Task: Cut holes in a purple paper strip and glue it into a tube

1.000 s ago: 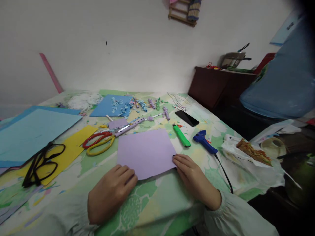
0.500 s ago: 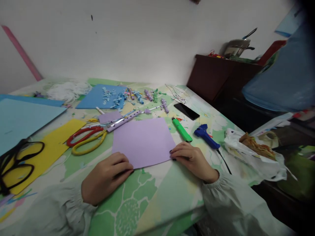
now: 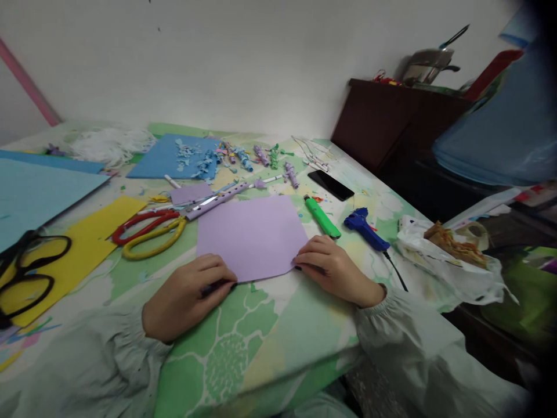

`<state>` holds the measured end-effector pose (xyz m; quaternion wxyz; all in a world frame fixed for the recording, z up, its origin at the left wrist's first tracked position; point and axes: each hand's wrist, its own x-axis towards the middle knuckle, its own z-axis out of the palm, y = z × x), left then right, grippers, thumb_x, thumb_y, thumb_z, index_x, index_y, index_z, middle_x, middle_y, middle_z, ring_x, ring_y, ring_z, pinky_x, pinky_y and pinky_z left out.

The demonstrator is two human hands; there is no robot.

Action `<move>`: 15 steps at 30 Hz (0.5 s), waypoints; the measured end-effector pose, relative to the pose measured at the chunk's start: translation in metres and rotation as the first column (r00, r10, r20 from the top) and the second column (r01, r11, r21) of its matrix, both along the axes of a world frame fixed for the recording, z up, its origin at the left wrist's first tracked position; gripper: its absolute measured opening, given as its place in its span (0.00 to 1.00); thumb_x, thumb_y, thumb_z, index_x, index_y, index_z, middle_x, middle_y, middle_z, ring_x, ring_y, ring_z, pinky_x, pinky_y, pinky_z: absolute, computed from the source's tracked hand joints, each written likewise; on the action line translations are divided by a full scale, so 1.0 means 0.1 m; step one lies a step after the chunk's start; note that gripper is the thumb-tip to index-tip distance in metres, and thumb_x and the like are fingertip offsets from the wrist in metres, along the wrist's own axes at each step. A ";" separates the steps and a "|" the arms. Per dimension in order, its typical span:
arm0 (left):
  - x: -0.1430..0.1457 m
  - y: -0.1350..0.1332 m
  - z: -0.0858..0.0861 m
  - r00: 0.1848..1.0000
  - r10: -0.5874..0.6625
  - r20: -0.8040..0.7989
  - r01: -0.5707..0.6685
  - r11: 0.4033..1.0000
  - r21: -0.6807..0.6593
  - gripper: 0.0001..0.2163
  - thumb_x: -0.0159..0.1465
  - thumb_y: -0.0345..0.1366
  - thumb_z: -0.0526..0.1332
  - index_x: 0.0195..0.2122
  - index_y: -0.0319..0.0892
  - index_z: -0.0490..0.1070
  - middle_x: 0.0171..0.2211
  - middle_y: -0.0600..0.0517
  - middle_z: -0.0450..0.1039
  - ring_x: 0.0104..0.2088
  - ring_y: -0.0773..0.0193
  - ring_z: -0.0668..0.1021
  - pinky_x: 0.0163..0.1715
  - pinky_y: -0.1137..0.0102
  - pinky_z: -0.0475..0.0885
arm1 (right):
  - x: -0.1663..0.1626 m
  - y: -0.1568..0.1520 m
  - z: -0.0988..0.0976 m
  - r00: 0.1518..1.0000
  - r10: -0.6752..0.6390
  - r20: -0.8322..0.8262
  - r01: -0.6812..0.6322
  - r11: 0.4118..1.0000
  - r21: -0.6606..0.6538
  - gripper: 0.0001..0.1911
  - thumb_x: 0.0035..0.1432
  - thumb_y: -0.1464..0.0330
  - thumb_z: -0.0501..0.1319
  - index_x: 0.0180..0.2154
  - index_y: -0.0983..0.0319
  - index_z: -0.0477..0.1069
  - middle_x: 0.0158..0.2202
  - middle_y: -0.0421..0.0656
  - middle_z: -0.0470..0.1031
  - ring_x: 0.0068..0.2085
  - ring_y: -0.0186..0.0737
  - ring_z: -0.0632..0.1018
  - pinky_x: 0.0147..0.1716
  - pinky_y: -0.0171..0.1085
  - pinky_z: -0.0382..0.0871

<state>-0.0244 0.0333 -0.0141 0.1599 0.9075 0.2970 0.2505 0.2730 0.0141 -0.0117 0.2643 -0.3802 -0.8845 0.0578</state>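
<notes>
My left hand point(image 3: 191, 296) pinches the lilac paper point(image 3: 250, 235) at its near left corner, my right hand point(image 3: 331, 270) at the near right; both grips closed. The sheet lies mid-desk point(image 3: 261, 348).

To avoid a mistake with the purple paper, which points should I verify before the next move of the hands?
1. Left hand at the purple sheet near-left corner: ok.
2. Right hand at its near-right corner: ok.
3. Corners truly pinched: cannot tell.
4. Nothing lying on the sheet: ok.
5. Scissors beside the sheet, not on it: ok.
6. Glue gun cord away from right wrist: not ok.
</notes>
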 end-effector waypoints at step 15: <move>0.01 0.04 0.07 0.990 0.074 -0.116 -0.084 0.993 -0.088 0.09 0.63 0.34 0.52 0.27 0.41 0.66 0.24 0.54 0.68 0.23 0.67 0.68 0.23 0.72 0.62 | -0.04 0.08 0.01 0.987 -0.095 -0.130 0.048 0.943 -0.329 0.04 0.57 0.75 0.60 0.33 0.62 0.73 0.32 0.42 0.72 0.33 0.34 0.72 0.34 0.34 0.67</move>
